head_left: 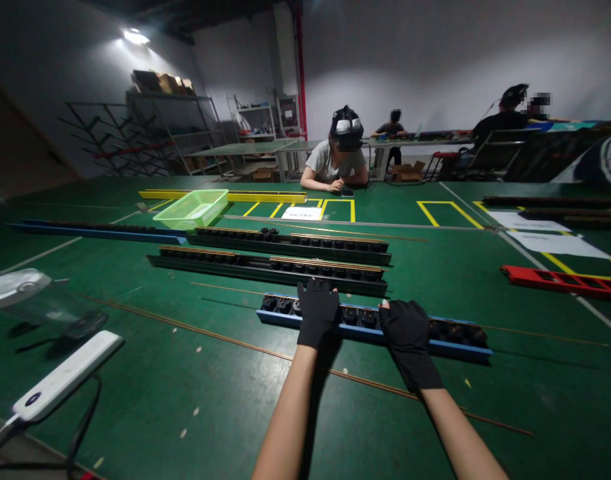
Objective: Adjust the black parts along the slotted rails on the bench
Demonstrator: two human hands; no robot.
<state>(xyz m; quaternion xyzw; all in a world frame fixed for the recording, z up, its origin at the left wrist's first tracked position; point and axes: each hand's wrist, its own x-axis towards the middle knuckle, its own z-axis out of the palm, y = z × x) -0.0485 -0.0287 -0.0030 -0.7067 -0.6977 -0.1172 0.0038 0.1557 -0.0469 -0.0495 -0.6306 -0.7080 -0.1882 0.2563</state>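
My left hand (318,313) and my right hand (409,343) wear black fingerless gloves, and both lie across a blue rail (375,330) on the green floor mat. Black fittings line the rail's top, and my hands hide part of that row. The fingers of both hands curl over the rail. A thin copper rod (265,350) runs beneath my forearms. Just beyond the rail lies a dark rail (268,270) with similar fittings.
Another dark rail (290,245) and a blue rail (95,232) lie farther on. A green plastic basket (191,208) sits on a yellow rail (222,197). A white power strip (60,377) lies left, a red rail (560,280) right. A seated person (332,157) faces me.
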